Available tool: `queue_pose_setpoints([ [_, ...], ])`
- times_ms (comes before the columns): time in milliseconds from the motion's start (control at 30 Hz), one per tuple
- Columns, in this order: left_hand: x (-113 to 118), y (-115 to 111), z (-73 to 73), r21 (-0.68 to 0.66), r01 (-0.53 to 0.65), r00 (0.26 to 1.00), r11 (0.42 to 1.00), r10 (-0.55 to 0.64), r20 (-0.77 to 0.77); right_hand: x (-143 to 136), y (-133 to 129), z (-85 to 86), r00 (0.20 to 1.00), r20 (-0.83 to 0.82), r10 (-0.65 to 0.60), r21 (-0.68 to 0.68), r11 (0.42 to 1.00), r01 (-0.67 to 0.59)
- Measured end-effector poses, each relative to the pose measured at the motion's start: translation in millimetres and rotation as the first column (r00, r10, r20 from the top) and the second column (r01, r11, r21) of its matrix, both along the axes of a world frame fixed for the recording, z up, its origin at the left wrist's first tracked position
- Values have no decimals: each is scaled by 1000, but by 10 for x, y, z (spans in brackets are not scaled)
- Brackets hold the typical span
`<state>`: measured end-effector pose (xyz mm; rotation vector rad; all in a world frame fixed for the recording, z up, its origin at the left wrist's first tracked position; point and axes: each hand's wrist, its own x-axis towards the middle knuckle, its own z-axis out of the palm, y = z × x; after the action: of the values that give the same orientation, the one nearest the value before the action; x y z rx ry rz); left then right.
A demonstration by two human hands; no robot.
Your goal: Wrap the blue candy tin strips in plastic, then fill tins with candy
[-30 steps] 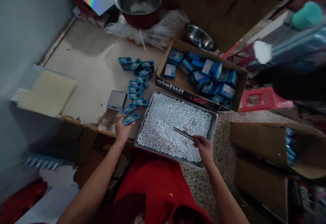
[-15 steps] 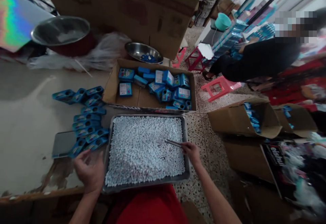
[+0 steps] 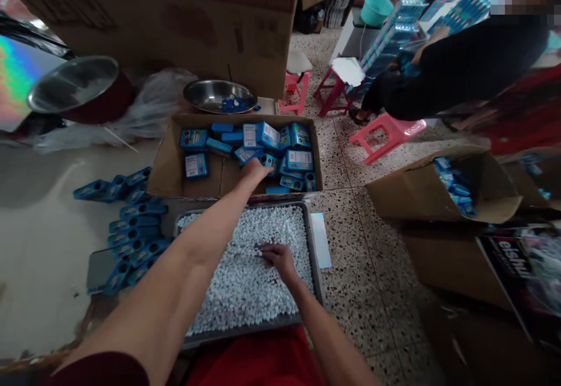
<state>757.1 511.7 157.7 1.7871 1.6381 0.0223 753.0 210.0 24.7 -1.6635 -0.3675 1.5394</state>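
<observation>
My left hand (image 3: 255, 169) reaches across into a long cardboard box (image 3: 210, 190), its fingers closed on a small blue carton (image 3: 269, 162) among several others. Below that box lies a dark metal tray (image 3: 316, 292) full of small white pellets (image 3: 249, 298). In the tray, my right hand (image 3: 279, 259) is closed on a thin grey metal tool, mostly hidden by the fingers and pellets. Left of the tray, blue cartons with round holes (image 3: 134, 235) lie in a curved row on the table, beside a flat grey case (image 3: 99, 270).
A steel bowl (image 3: 205, 96) with blue pieces stands behind the box, and a larger bowl (image 3: 72, 90) is further left. On the right are cardboard boxes (image 3: 394, 199) with blue packs, a pink stool (image 3: 388, 131) and a person in dark clothes (image 3: 477, 73).
My left hand has moved from beside the tray up into the cardboard box and taken hold of a blue carton. My right hand has shifted left, deeper over the pellets. The view has turned rightward.
</observation>
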Motion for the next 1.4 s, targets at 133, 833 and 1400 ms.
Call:
queue_pose_setpoints([
  [133,-671,-187,409,350,-9,997,937,-18,73,288,-233,321,995,-87,-52,15,998,53],
  [833,-2936,-2125,281,452,26,969,892,-133,207,387,555,1761,918,168,359,157,910,-384],
  [1400,-2920,-2250,-177,188,-253,865,949,135,483,445,393,2010,704,599,383,79,846,-527],
])
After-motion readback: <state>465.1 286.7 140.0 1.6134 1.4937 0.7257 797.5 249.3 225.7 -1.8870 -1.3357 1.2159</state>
